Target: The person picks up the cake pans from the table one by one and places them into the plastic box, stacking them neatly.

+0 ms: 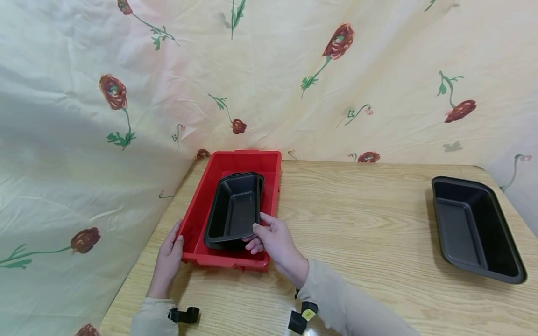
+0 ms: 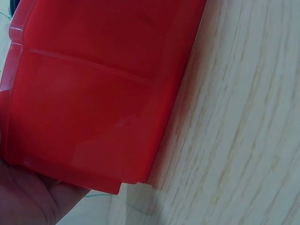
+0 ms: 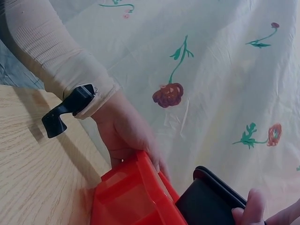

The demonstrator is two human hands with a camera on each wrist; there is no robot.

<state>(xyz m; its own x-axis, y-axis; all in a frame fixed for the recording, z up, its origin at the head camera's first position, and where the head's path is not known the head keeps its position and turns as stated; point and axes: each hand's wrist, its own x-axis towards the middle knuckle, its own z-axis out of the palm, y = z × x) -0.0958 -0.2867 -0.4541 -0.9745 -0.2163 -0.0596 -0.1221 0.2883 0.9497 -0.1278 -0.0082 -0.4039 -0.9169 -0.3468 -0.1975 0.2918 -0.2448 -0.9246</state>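
A red plastic tray (image 1: pixel 229 262) stands on the left part of the table, with black loaf pans stacked inside it. The upper loaf pan (image 1: pixel 241 214) sits slightly askew on a lower one (image 1: pixel 261 184), whose edge shows along the right. My right hand (image 1: pixel 280 242) pinches the upper pan's near right corner between thumb and fingers. At the tray's left side, my left hand (image 1: pixel 168 261) grips the rim, thumb on top. The left wrist view shows the tray's outer wall (image 2: pixel 93 103) with the hand (image 2: pixel 28 197) around its edge.
Another black loaf pan (image 1: pixel 456 228) lies at the table's far right. Floral cloth (image 1: pixel 273 93) hangs behind the wooden table (image 1: pixel 357 224) and along its left side. Straps with small black devices (image 1: pixel 185 315) are on both wrists.
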